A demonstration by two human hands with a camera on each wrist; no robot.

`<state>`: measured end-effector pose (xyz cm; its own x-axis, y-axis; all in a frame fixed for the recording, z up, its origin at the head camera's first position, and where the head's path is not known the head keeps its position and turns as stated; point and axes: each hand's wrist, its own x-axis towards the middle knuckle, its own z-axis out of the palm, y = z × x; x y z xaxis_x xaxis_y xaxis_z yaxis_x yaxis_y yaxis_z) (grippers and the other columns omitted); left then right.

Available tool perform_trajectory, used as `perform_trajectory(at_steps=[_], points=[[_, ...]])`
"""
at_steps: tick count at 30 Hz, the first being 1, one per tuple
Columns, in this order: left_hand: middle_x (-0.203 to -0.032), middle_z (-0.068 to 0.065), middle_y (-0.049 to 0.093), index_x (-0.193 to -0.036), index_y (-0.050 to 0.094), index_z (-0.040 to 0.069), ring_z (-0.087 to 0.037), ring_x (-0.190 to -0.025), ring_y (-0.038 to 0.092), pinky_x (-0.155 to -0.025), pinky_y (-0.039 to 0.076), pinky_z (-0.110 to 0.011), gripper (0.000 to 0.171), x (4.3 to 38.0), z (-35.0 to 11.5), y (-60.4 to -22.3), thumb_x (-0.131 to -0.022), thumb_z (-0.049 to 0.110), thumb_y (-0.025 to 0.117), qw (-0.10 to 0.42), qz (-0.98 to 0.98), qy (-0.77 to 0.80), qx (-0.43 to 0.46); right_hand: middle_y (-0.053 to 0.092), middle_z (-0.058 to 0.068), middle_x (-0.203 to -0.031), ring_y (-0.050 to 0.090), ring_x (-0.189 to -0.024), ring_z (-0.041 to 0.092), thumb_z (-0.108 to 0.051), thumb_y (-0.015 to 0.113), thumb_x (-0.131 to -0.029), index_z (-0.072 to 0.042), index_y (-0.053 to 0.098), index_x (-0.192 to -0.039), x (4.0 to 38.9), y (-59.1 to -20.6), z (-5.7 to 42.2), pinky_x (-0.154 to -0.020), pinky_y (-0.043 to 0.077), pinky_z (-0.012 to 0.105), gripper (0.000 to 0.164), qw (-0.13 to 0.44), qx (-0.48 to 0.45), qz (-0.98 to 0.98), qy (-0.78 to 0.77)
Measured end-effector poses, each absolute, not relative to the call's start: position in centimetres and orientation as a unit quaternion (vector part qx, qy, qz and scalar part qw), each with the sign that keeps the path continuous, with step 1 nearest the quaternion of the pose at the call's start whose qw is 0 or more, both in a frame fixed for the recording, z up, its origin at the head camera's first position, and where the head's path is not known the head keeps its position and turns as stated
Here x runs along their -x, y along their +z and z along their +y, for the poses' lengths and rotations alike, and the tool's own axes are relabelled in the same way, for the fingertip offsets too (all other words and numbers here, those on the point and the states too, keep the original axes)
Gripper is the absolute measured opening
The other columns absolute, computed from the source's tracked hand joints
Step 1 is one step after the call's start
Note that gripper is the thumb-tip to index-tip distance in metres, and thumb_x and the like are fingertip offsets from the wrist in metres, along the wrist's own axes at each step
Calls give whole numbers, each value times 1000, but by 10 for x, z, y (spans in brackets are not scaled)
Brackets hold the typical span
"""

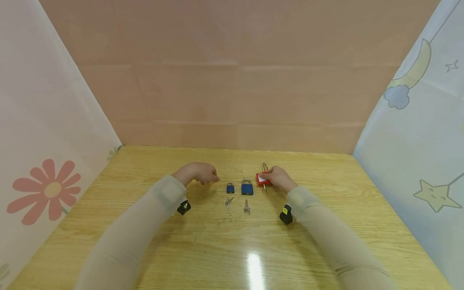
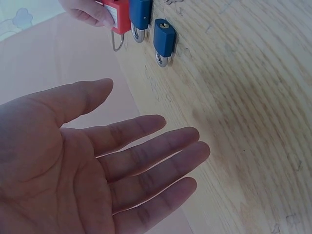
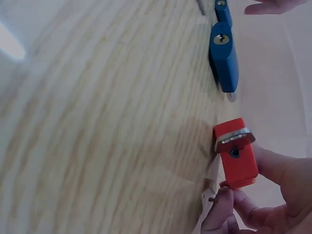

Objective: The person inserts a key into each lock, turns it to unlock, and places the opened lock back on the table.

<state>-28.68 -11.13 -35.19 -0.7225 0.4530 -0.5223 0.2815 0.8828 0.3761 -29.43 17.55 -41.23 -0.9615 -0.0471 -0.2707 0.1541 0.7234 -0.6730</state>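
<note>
My right hand (image 1: 278,177) grips a red padlock (image 1: 262,179) with a white label, its metal shackle (image 2: 117,42) pointing away from me. A metal key (image 3: 236,139) shows at the lock's lower face beside a dark keyhole; whether it is inserted I cannot tell. Left of that lie a larger blue padlock (image 1: 247,189) and a smaller blue padlock (image 1: 230,189), both with shackles pointing away. My left hand (image 2: 117,161) hovers left of the small lock, fingers loosely extended, holding nothing.
Nearer to me, on the wooden table (image 1: 217,249), small keys (image 1: 228,203) lie below the small blue lock. Another key (image 1: 247,207) lies below the larger one. A plain backdrop (image 1: 235,80) rises behind the table, with printed cloth at both sides.
</note>
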Motion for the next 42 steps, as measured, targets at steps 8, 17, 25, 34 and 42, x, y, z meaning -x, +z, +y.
perform_trajectory(at_steps=[8, 17, 25, 34, 42], points=[[-127, -19, 59, -136, 51, 1, -32, -110, 63, -97, 48, -46, 45, 287, -111, -351, -104, 31, 43, 316, 917, 138, -197, 53, 4, -80, 44, -69, 15, -26, 64, -94, 4, 63, -98, 297, -413, 168, -59, 35, 24, 30, 112, -14, 931, -347], [-123, -17, 60, -136, 50, 0, -30, -106, 64, -96, 48, -45, 45, 288, -112, -351, -105, 32, 43, 313, 918, 131, -204, 57, 7, -84, 46, -64, 13, -23, 67, -93, 3, 58, -94, 301, -415, 164, -55, 38, 22, 27, 113, -12, 927, -359], [-122, -17, 61, -135, 51, 1, -29, -105, 64, -96, 49, -45, 45, 287, -112, -351, -104, 33, 43, 311, 919, 124, -207, 61, 14, -100, 51, -75, 16, -25, 65, -94, 4, 58, -104, 298, -414, 162, -59, 42, 22, 31, 116, -14, 923, -367], [-119, -16, 61, -136, 50, 1, -27, -99, 64, -90, 50, -41, 46, 286, -112, -353, -104, 33, 43, 314, 918, 130, -206, 62, 17, -110, 56, -89, 24, -28, 53, -99, 1, 57, -114, 281, -400, 176, -71, 46, 32, 32, 96, 20, 949, -299], [-105, -13, 63, -135, 52, 2, -21, -82, 58, -77, 46, -34, 45, 287, -112, -355, -104, 34, 43, 309, 920, 119, -211, 67, 17, -102, 61, -72, 21, -24, 51, -101, -4, 58, -109, 274, -379, 201, -58, 48, 33, 23, 31, 62, 979, -190]])
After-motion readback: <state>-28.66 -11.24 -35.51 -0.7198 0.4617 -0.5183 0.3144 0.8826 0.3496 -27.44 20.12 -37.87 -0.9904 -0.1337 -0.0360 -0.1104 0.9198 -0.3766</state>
